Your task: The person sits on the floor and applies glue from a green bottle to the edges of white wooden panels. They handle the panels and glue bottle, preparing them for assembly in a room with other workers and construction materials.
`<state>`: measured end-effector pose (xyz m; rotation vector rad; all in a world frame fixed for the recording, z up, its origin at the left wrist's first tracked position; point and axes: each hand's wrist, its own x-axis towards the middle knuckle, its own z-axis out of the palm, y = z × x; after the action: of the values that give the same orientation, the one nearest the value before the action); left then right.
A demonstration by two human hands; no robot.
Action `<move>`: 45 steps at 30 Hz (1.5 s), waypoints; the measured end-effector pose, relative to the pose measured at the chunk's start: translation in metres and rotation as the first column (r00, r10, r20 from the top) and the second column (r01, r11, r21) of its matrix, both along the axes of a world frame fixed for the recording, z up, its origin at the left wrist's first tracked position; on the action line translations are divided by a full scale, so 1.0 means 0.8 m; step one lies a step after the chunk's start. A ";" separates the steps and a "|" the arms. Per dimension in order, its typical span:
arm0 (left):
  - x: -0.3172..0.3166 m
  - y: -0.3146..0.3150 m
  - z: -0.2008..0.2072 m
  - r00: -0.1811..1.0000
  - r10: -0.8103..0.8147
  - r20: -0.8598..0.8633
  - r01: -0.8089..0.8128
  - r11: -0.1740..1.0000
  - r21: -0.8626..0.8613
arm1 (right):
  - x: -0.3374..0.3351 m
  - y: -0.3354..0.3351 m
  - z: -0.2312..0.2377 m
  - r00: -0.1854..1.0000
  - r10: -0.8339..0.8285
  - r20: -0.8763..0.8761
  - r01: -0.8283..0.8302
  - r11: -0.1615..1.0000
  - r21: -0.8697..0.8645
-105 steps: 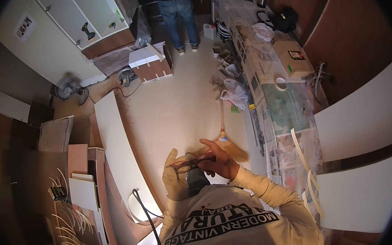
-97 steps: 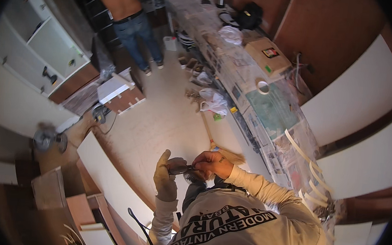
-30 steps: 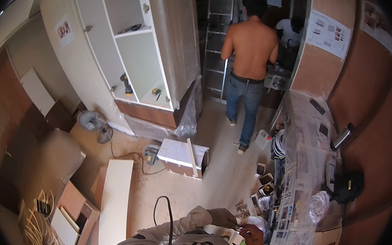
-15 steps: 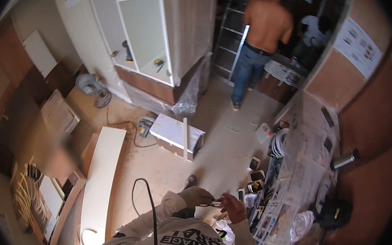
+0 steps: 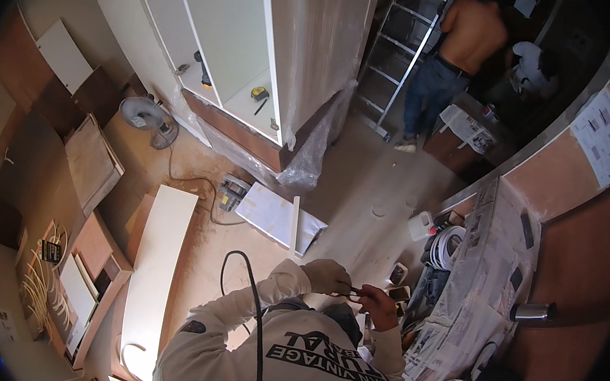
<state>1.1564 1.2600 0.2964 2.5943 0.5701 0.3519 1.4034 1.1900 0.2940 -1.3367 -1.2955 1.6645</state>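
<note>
In front of my chest, my left hand [image 5: 325,276] is closed with its fingers round one end of a thin dark object [image 5: 356,293]. From the right, my right hand [image 5: 379,309] pinches the other end. Only a narrow strip of the object shows between the hands, too small to tell its kind. A black cable [image 5: 258,324] loops up in front of my left sleeve and passes over my light sweatshirt. Past my left hand lies a white-topped box [image 5: 274,213] with a narrow strip of board [image 5: 294,226] across its end.
A long white panel [image 5: 157,257] lies left, near a power saw [image 5: 232,191] and a fan [image 5: 150,120]. A film-wrapped cabinet [image 5: 316,61] stands ahead. Two people [image 5: 471,38] [image 5: 532,69] are by a ladder [image 5: 407,61]. Tools and coiled hose [image 5: 447,246] line the right side beside a paper-covered bench [image 5: 484,257].
The view has swung, so the cabinet and people sit farther right. My hands have moved slightly up and right in view, still together on the thin object, less of which now shows.
</note>
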 end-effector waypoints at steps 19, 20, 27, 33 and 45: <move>0.094 0.069 0.029 0.744 0.666 -0.044 -0.665 0.734 -0.140 | 0.054 0.264 0.007 0.868 0.409 -0.281 -0.421 0.907 0.021; 0.097 0.067 0.030 0.702 0.711 -0.038 -0.708 0.691 -0.147 | 0.046 0.273 0.018 0.852 0.430 -0.297 -0.439 0.898 0.041; 0.070 0.043 0.043 0.376 0.920 -0.112 -0.867 0.306 -0.395 | -0.031 0.292 0.016 0.743 0.574 -0.344 -0.573 0.811 0.116; -0.004 -0.018 0.072 0.070 0.985 -0.158 -0.785 -0.044 -0.618 | -0.129 0.253 0.010 0.664 0.696 -0.273 -0.677 0.715 0.175; -0.246 -0.118 0.071 -0.448 0.871 0.201 -0.469 -0.038 -0.882 | -0.430 0.095 0.011 0.556 0.749 -0.361 -0.758 0.635 0.149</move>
<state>0.9598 1.1657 0.3533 0.5371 1.7489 1.7010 1.0591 1.2657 0.3026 -0.3422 -1.7149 2.3617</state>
